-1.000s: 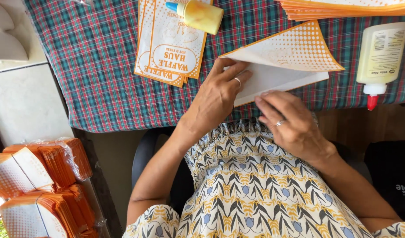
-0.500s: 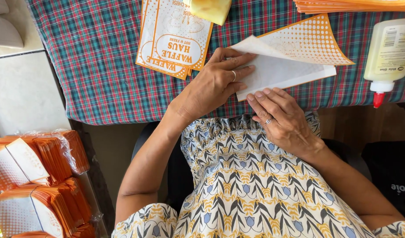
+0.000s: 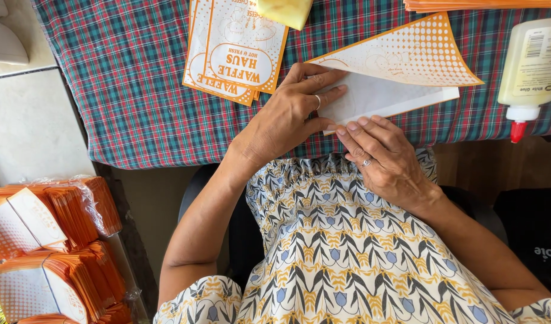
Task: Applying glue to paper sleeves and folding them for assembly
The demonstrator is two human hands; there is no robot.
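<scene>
A white and orange dotted paper sheet (image 3: 401, 72) lies folded on the plaid tablecloth (image 3: 125, 90) near the table's front edge. My left hand (image 3: 290, 114) lies flat on the sheet's left end, fingers spread and pressing it down. My right hand (image 3: 383, 159) is just below it, fingertips pressing along the folded lower edge of the white flap. Both hands wear a ring. Neither hand lifts the sheet off the cloth.
A small stack of orange-printed paper sleeves (image 3: 236, 51) lies left of the sheet, with a yellow object (image 3: 285, 11) on it. A glue bottle with a red tip (image 3: 527, 72) lies at the right. Bundles of folded sleeves (image 3: 47, 240) sit at the lower left.
My left hand has slid further onto the sheet and flattened. My right hand has moved up to the folded edge. The view has shifted slightly.
</scene>
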